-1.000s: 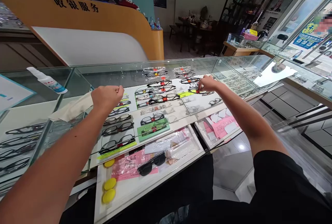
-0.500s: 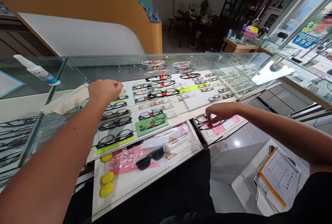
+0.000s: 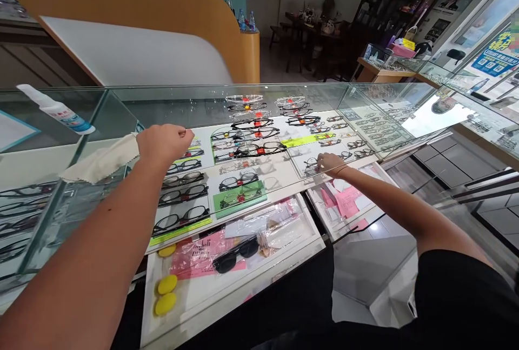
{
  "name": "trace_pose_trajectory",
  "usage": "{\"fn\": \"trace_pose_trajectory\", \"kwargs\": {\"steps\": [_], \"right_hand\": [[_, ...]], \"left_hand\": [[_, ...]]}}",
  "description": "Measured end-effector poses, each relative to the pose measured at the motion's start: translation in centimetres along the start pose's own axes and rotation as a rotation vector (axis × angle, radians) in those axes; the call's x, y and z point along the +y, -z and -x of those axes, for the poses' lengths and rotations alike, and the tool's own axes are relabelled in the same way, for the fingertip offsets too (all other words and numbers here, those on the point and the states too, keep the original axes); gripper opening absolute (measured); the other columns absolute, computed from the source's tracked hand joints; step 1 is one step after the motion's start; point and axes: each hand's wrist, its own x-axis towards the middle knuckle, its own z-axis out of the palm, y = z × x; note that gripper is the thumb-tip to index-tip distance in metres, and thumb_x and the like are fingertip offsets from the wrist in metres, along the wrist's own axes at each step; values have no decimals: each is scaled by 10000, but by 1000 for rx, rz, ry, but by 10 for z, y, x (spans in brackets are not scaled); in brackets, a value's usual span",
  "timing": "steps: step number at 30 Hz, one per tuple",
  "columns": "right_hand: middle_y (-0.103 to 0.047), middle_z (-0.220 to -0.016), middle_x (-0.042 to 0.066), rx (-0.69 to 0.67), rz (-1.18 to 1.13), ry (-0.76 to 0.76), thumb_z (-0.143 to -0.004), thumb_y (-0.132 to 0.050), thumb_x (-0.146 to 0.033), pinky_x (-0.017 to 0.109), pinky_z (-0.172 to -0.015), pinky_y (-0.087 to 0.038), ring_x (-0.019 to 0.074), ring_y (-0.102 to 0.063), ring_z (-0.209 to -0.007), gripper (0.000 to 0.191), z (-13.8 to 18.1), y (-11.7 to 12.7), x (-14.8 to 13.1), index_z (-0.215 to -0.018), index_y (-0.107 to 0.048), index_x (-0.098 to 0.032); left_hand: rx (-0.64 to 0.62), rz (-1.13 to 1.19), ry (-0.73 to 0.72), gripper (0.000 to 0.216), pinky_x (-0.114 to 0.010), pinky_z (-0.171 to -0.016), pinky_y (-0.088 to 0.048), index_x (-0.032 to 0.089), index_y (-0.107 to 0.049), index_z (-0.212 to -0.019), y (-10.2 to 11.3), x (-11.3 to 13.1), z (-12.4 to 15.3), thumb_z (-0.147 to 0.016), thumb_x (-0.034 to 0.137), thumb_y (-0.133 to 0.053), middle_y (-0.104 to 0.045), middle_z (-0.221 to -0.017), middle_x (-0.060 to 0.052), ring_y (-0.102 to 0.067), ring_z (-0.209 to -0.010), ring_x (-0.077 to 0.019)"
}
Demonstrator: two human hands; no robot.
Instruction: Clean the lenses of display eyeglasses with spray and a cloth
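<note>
My left hand [image 3: 164, 144] is closed in a fist over the glass counter top, with a beige cleaning cloth [image 3: 101, 162] trailing from it to the left. My right hand [image 3: 330, 164] reaches beneath the glass into the display case, its fingers closed at a pair of eyeglasses [image 3: 311, 165] with thin rims. The fingertips are partly hidden behind the hand. Further pairs of glasses, such as a black-framed pair [image 3: 260, 149], stand in rows on the white shelf to the left of this hand. A green card [image 3: 239, 198] lies under one pair.
An open drawer [image 3: 243, 291] below the case holds black sunglasses [image 3: 235, 254], pink papers and yellow round cases [image 3: 166, 303]. Beside it a second drawer [image 3: 338, 231] holds pink slips [image 3: 347, 200]. A spray bottle [image 3: 57, 111] lies on the glass at left.
My right hand has moved with the eyeglasses from above the right drawer up and forward into the display case. My left hand stays in place with the cloth. The view has shifted slightly.
</note>
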Motion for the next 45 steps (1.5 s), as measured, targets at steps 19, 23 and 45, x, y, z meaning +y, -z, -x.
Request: {"fn": "trace_pose_trajectory", "kwargs": {"steps": [19,23,45], "right_hand": [[-720,-1434,225,10,41,20,-1082,-598,-219,410,-954,-450,356,-667,-1263,313,-37,-21,13,-1236,-862,-151],[-729,-1414,225,19,35,9,-1081,-586,-220,407,-955,-449,348,-669,-1246,325,-37,-21,12,-1239,-860,-149],[-800,-1070,200,211,6,-87,-1057,-486,-69,390,-814,-365,325,-660,-1009,308,-95,-18,23,-1176,-760,-146]], "left_hand": [[10,-9,58,307,-369,-664,-305,242,-531,-735,-3,2,-2,-959,446,-482,-635,-697,-86,-547,-704,-267],[5,-7,63,319,-379,-662,-315,246,-543,-739,-2,3,-1,-976,441,-459,-638,-718,-87,-558,-713,-270],[-11,24,51,340,-365,-674,-312,234,-572,-723,0,1,0,-958,472,-511,-710,-758,-119,-601,-779,-290]]}}
